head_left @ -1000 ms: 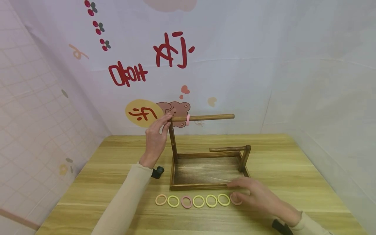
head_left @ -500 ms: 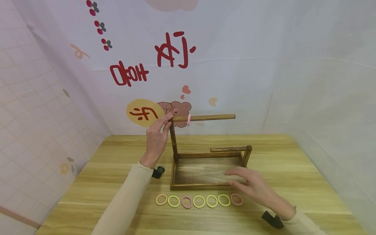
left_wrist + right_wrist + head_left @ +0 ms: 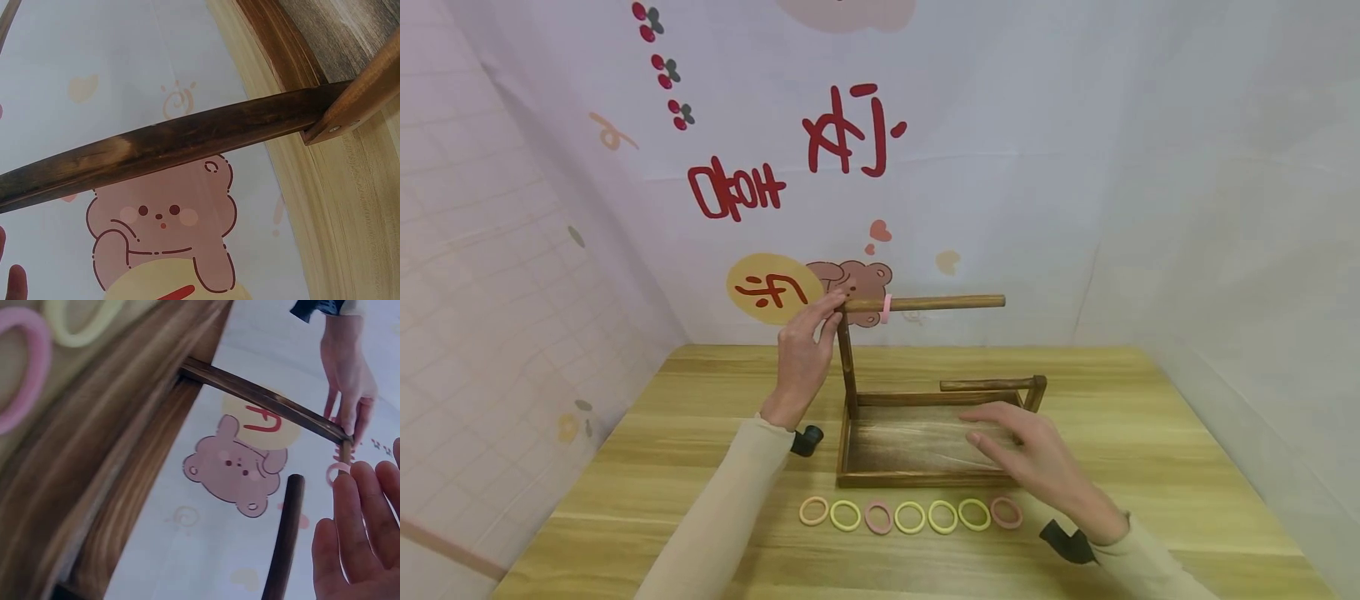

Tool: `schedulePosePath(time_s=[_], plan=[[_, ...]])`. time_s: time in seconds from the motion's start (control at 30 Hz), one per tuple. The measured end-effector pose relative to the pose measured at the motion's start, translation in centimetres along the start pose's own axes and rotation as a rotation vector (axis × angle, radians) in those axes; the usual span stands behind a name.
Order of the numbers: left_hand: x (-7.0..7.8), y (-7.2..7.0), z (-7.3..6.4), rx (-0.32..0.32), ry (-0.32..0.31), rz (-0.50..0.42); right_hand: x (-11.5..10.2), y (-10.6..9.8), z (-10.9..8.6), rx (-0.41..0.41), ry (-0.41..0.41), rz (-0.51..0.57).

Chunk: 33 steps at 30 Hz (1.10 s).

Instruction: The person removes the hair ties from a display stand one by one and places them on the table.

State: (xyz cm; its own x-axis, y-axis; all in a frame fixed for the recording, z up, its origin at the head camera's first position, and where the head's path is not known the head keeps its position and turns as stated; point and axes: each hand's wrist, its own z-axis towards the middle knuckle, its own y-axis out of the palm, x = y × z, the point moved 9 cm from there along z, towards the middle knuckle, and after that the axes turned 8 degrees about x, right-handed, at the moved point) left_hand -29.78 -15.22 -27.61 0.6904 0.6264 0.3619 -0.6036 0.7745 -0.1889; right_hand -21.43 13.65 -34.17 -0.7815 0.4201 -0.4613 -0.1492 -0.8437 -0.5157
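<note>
A brown wooden stand [image 3: 925, 480] has a shallow tray base, a tall left post with a long upper rod [image 3: 955, 302], and a short right post with a lower rod [image 3: 977, 385]. My left hand [image 3: 805, 358] pinches the top corner of the tall post between thumb and fingers. Around the upper rod hangs a pink ring [image 3: 886, 309], a little right of that corner. My right hand [image 3: 1037, 458] hovers over the tray's right part, fingers extended and holding nothing; in the right wrist view its fingers [image 3: 353, 531] look straight.
In front of the stand, several rings lie in a row on the wooden table [image 3: 700, 433]: an orange one [image 3: 813, 524], yellow ones, and pink ones, the last pink ring [image 3: 1021, 518] at the right end. A patterned cloth [image 3: 1000, 125] hangs behind.
My right hand has lifted away from the rightmost pink ring and moved up and left over the tray. The left hand stays at the post's top.
</note>
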Motion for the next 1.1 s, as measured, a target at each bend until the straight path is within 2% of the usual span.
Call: schedulePosePath(time_s=[0.4, 0.67, 1.1], plan=[[-0.1, 0.0, 0.0, -0.004, -0.014, -0.008, -1.1, 0.3, 3.4, 0.094, -0.009, 0.041], [-0.1, 0.1, -0.1, -0.004, -0.018, 0.000, -1.9, 0.8, 5.7, 0.166, -0.050, 0.078], [0.0, 0.1, 0.0, -0.002, -0.014, 0.007, -2.6, 1.6, 9.0, 0.283, -0.149, 0.067]])
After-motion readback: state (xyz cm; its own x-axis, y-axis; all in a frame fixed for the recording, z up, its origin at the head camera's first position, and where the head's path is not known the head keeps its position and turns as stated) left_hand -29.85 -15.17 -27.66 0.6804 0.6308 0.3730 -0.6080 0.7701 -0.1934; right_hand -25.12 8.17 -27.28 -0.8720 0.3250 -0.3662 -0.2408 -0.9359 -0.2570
